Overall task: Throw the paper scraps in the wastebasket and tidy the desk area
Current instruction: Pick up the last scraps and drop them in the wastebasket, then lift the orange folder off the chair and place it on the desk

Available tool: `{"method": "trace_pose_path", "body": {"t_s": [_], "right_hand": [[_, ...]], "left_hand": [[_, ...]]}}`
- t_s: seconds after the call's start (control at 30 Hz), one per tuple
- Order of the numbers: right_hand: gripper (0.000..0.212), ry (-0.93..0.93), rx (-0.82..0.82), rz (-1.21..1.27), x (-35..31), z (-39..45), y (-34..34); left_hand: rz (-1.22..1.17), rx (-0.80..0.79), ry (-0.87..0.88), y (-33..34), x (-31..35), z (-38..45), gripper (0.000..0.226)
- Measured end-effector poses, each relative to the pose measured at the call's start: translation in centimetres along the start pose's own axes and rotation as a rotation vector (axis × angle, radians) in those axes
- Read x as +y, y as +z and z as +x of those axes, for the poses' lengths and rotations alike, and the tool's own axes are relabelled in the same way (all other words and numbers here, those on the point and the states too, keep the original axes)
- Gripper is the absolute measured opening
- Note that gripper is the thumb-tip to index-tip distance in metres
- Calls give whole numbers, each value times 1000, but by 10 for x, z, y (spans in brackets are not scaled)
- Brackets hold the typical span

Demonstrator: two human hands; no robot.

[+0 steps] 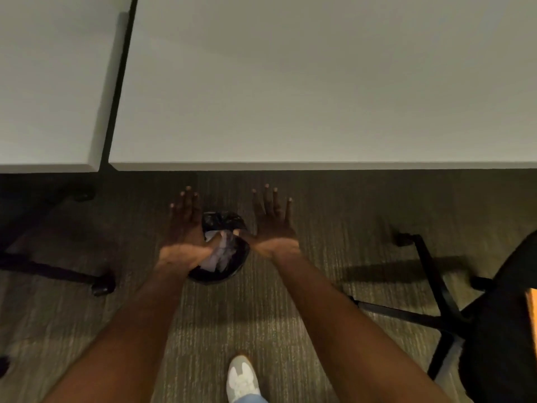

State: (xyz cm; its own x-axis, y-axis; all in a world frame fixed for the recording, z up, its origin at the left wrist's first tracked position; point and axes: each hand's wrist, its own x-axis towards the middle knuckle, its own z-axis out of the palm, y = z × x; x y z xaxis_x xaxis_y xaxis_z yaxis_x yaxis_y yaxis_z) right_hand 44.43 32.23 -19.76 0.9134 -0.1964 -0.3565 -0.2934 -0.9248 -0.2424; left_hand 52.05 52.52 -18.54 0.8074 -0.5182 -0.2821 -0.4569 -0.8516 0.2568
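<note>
A small round wastebasket (229, 221) with a black liner stands on the carpet just in front of the desk edge. White crumpled paper scraps (220, 255) lie inside it. My left hand (186, 225) hovers over the basket's left side, palm down with fingers spread. My right hand (273, 222) hangs over its right side, also flat with fingers apart. Neither hand holds anything. My wrists hide part of the basket's rim.
A white desk (319, 82) fills the top, with a second white desk (49, 82) to its left across a dark gap. A black office chair (494, 330) with wheeled legs stands at the right. Another chair base (98, 283) is at the left. My shoe (241, 379) is below.
</note>
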Motion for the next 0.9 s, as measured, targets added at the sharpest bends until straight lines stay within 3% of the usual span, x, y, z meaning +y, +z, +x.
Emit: {"method": "trace_pose_path", "body": {"t_s": [0.27, 0.5, 0.73, 0.9], "right_hand": [[104, 141, 106, -41, 107, -65, -64], [93, 322, 180, -78, 210, -148, -116], [89, 453, 332, -25, 320, -243, -148], [87, 642, 372, -73, 412, -333, -151]], "left_hand": [[-1, -166, 116, -28, 117, 13, 104], [96, -109, 258, -41, 252, 7, 87], [188, -43, 602, -36, 398, 2, 91], [201, -52, 828, -3, 520, -6, 89]]}}
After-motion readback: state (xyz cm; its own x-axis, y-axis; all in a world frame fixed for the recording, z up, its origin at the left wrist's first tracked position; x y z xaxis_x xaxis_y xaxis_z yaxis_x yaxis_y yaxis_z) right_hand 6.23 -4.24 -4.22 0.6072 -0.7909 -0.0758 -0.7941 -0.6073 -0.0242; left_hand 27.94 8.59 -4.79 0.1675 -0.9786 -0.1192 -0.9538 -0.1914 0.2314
